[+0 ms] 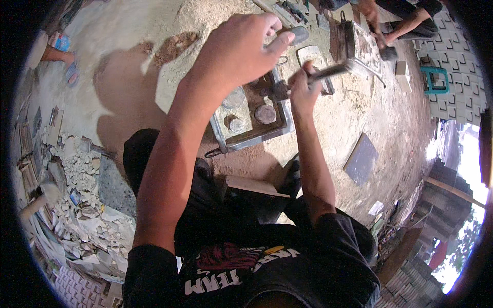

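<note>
My left hand (239, 51) is raised over a rectangular metal frame (257, 139), its fingers closed on a grey, rounded, flat-looking piece (297, 36). Inside the frame, several round discs (265, 114) lie in pale, sandy material. My right hand (304, 92), over the frame's right side, grips a dark hammer-like tool (334, 71) with a blunt end beside the fist. That end hangs above the frame's right part; whether it touches anything there I cannot tell. The palms are hidden.
A pile of sand (210, 15) lies beyond the frame. At the upper right, another person's hands (382, 36) work at a second metal frame (359, 49). A grey slab (361, 159) lies to the right, a teal stool (435, 80) farther off. Rubble and a mallet (41, 200) lie left.
</note>
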### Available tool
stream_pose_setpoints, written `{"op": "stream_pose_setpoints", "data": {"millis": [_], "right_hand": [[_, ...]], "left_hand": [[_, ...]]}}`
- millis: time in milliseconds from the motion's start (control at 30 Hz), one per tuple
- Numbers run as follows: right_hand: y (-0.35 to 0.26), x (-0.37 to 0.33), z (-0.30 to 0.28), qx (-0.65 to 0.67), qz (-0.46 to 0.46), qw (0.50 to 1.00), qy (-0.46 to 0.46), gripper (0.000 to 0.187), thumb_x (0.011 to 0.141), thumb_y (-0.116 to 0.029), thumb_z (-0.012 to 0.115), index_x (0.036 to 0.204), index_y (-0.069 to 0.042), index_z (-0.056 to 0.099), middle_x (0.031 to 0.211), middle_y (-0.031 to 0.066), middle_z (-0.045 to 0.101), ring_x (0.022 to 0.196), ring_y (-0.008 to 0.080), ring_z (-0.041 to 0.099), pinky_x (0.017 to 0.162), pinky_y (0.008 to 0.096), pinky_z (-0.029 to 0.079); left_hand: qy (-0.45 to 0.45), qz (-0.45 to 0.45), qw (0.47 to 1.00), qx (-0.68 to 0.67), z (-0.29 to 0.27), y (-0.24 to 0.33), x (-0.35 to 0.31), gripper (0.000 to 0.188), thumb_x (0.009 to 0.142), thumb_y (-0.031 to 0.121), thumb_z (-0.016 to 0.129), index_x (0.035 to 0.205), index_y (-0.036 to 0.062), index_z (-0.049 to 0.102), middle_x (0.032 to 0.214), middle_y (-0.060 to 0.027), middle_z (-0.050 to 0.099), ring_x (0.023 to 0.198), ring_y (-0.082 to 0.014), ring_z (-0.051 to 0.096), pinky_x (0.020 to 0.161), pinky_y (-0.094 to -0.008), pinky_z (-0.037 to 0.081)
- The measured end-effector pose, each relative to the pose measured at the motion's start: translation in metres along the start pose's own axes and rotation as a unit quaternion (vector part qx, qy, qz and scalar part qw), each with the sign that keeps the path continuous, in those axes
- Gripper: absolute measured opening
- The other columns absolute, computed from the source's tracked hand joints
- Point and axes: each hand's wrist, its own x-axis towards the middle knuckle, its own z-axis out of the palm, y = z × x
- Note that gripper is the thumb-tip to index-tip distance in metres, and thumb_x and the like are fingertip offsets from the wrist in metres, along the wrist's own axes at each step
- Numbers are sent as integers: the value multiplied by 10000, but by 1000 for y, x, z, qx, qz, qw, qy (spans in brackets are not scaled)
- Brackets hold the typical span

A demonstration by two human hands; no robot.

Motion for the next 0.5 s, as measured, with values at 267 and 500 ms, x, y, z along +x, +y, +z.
{"op": "stream_pose_setpoints", "data": {"millis": [267,500], "right_hand": [[39,-14,-41,154,109,982,-18,382,920,-259,451,592,-71,394,535,44,435,498,126,400,475,308,333],[48,-6,-47,77,81,961,-253,224,781,-164,529,725,43,595,624,53,545,570,140,482,526,298,401]], "left_hand": [[7,2,1000,-9,6,6,7,294,871,286,603,940,1,621,869,-153,671,826,-275,663,731,-350,502],[-7,13,1000,2,7,2,5,311,870,300,604,951,0,621,856,-168,669,826,-278,664,735,-348,503]]}}
